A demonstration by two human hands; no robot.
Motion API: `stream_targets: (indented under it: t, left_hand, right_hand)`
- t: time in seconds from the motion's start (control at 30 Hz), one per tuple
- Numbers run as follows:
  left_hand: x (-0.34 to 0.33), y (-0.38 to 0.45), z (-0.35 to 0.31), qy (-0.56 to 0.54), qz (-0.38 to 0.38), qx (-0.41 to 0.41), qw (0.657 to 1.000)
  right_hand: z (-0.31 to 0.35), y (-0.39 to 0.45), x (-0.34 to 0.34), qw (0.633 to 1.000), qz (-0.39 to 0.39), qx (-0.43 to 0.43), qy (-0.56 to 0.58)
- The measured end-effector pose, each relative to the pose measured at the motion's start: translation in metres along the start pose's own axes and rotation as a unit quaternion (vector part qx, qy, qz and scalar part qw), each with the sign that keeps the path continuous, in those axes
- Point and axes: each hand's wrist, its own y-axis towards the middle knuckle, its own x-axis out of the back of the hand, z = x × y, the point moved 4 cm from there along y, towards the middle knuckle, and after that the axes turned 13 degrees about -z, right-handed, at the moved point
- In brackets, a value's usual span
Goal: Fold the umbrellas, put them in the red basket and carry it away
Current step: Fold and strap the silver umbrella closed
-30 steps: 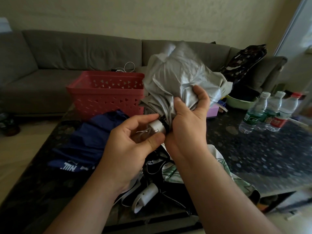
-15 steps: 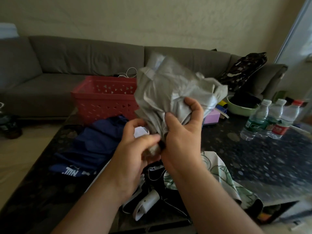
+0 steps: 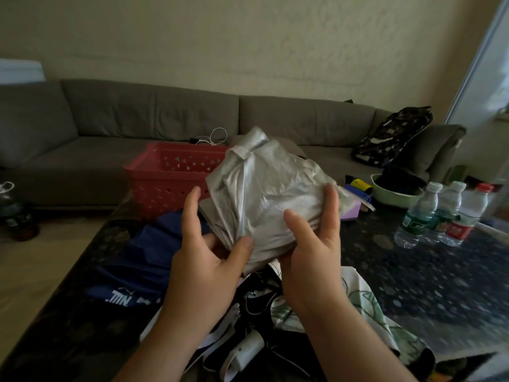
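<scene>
Both hands, left hand (image 3: 205, 260) and right hand (image 3: 311, 244), grip bunched silver umbrella (image 3: 261, 194); red basket (image 3: 165, 180) at 10 o'clock on worktop (image 3: 413, 271).

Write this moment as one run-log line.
both hands: left hand, right hand hold silver umbrella | red basket: behind | step: folding

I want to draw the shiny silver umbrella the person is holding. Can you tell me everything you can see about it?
The silver umbrella is a crumpled bundle of shiny grey fabric, gathered but not neatly folded, with a strap near its top. It is held up above the dark table, in front of the red basket. The left hand grips its lower left side, thumb pressed on the cloth. The right hand cups its right side. Its handle is hidden.
</scene>
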Motion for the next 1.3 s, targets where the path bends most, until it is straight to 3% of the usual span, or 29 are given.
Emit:
stream_targets:
  t: [0.13, 0.23, 0.33, 0.4, 0.47, 0.6, 0.73, 0.8, 0.9, 0.97, 1.03, 1.13, 1.2, 1.3]
  left_hand:
    - [0.010, 0.009, -0.003, 0.020, -0.002, -0.041, 0.999]
    - [0.023, 0.021, -0.002, 0.038, 0.006, -0.072, 0.997]
    - [0.035, 0.031, 0.000, 0.065, 0.037, -0.079, 0.994]
    - [0.039, 0.033, -0.001, 0.083, 0.066, -0.089, 0.990]
    - [0.041, 0.034, -0.001, 0.086, 0.061, -0.085, 0.991]
    - [0.040, 0.043, 0.008, 0.002, -0.059, -0.025, 0.998]
    - [0.045, 0.053, 0.030, -0.100, -0.218, 0.070, 0.968]
    - [0.048, 0.052, 0.040, -0.060, -0.272, 0.057, 0.959]
    - [0.045, 0.049, 0.038, -0.049, -0.295, 0.003, 0.954]
    - [0.038, 0.046, 0.038, -0.093, -0.292, 0.030, 0.952]
    - [0.022, 0.040, 0.044, -0.142, -0.264, 0.137, 0.944]
    - [-0.008, 0.028, 0.052, -0.268, -0.102, 0.304, 0.908]
    - [-0.019, 0.020, 0.044, -0.310, -0.013, 0.308, 0.900]
    - [-0.018, 0.020, 0.039, -0.302, -0.060, 0.257, 0.916]
  right_hand:
    - [0.020, 0.028, 0.017, 0.999, -0.043, 0.005, 0.007]
    - [0.029, 0.042, 0.030, 0.992, 0.045, -0.062, -0.096]
    - [0.032, 0.039, 0.038, 0.945, 0.167, -0.140, -0.244]
    - [0.031, 0.037, 0.042, 0.920, 0.203, -0.171, -0.288]
    - [0.027, 0.036, 0.043, 0.919, 0.201, -0.187, -0.284]
    - [0.002, 0.027, 0.038, 0.940, 0.155, -0.229, -0.200]
    - [-0.021, 0.005, 0.024, 0.959, 0.121, -0.204, -0.156]
    - [-0.031, -0.006, 0.019, 0.963, 0.081, -0.220, -0.130]
    - [-0.045, -0.015, 0.016, 0.959, 0.021, -0.275, -0.062]
    - [-0.046, -0.016, 0.015, 0.959, -0.012, -0.283, -0.025]
    - [-0.043, -0.015, 0.014, 0.964, -0.022, -0.265, 0.004]
    - [-0.044, -0.024, 0.009, 0.974, 0.005, -0.226, 0.024]
    - [-0.052, -0.034, 0.006, 0.982, 0.029, -0.185, 0.004]
    - [-0.061, -0.045, 0.005, 0.991, 0.079, -0.095, -0.055]
